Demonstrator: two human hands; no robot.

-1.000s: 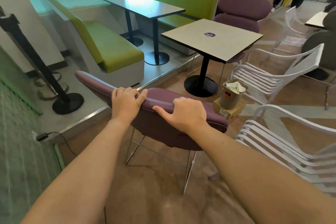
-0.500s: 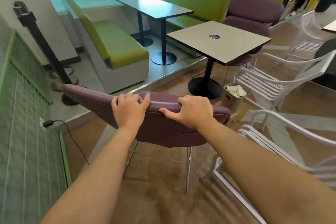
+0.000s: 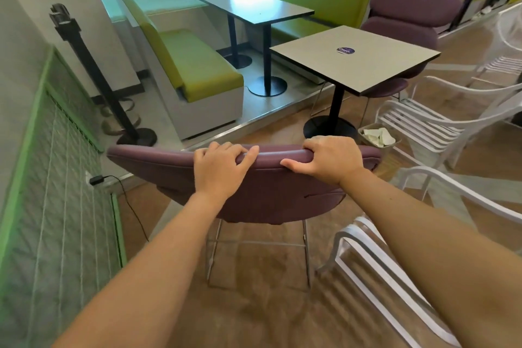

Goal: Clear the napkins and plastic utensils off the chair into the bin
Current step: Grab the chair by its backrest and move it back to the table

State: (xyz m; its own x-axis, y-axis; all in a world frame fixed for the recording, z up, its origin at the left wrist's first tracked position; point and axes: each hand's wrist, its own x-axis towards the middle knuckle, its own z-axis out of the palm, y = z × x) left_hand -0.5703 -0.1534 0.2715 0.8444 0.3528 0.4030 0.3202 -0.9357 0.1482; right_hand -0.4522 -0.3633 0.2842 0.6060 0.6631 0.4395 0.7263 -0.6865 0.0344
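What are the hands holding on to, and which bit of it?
Both the left hand and the right hand grip the purple chair by the top edge of its backrest.

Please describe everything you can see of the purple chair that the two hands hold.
The purple chair is seen from behind. Its curved backrest is padded and looks like smooth leather-like upholstery with a seam along the top. It stands upright on the brown floor on a thin metal frame. The left hand and the right hand each grip the top edge, fingers curled over it. The seat is hidden behind the backrest.
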